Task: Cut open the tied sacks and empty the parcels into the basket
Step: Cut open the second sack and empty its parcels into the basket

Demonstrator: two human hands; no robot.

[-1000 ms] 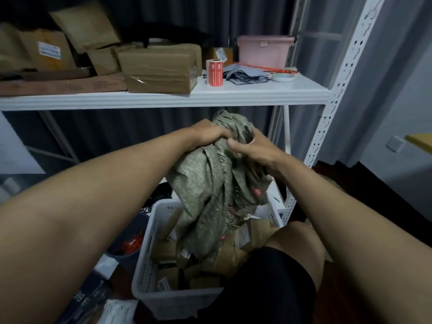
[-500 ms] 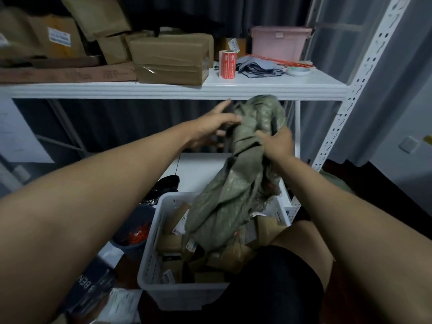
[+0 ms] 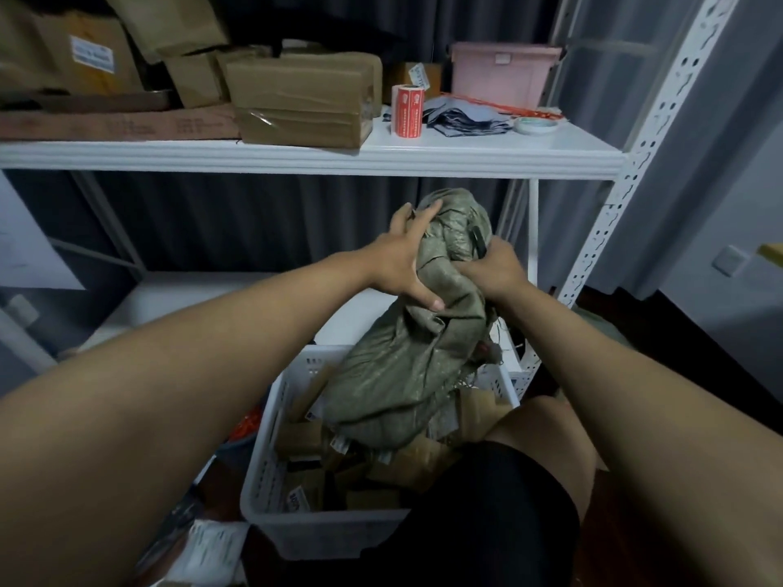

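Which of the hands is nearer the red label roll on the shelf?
Left. The left hand grips the sack below the label roll; the right hand holds it further right.

Basket [image 3: 271,468] front behind black-clad knee
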